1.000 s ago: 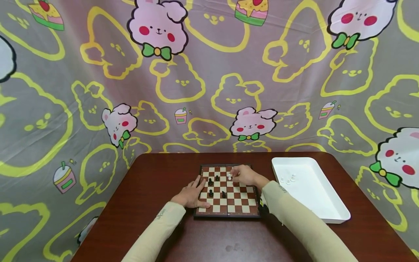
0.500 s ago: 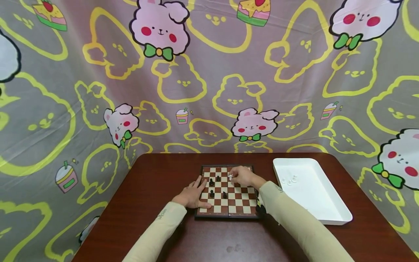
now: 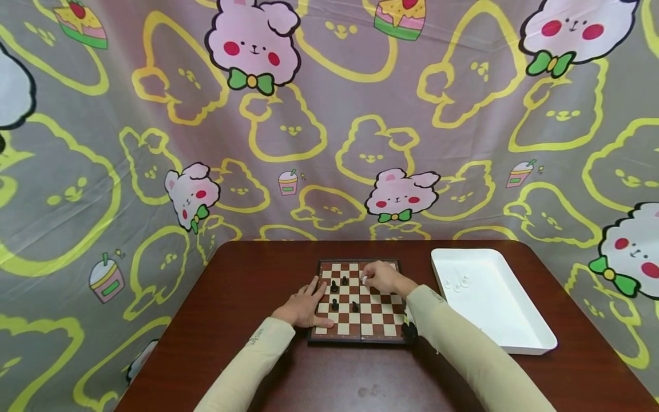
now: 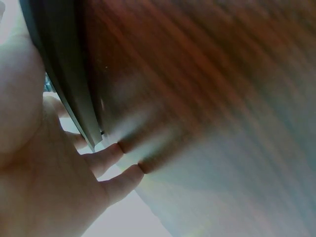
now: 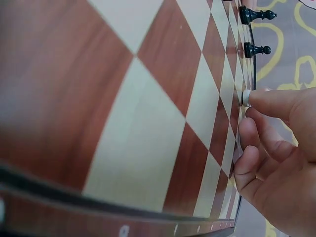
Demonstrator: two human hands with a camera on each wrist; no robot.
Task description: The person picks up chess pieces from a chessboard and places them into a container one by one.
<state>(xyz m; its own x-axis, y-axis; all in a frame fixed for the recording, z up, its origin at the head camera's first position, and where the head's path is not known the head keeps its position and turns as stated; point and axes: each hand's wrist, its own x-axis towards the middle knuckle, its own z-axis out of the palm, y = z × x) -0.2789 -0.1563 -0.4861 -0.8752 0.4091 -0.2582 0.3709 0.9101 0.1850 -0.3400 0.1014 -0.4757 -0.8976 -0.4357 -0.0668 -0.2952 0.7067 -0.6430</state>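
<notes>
A brown-and-cream chessboard (image 3: pixel 381 318) lies on the table, with several black chess pieces (image 3: pixel 334 286) standing on its left half. My left hand (image 3: pixel 301 304) rests with spread fingers over the board's left edge; the left wrist view shows two fingertips (image 4: pixel 118 150) reaching the table beside the dark rim. Near the far side of the board, my right hand (image 3: pixel 385 278) pinches a small white chess piece (image 5: pixel 246 98) between thumb and finger. Its base is at the board surface, and the fingers cover most of it, so its kind is unclear. A black pawn (image 5: pixel 257 50) stands beyond.
To the right of the board is a white tray (image 3: pixel 504 309) holding several white chess pieces (image 3: pixel 457 288). A dark red-brown table (image 3: pixel 247 274) carries everything. Patterned cloth (image 3: pixel 309 114) hangs behind and at both sides. A black object (image 3: pixel 409 331) sits under the right wrist.
The head view has shifted slightly. My right hand stays at nearly the same spot on the board, still pinching the white chess piece, of which less shows now. The left hand has kept its place.
</notes>
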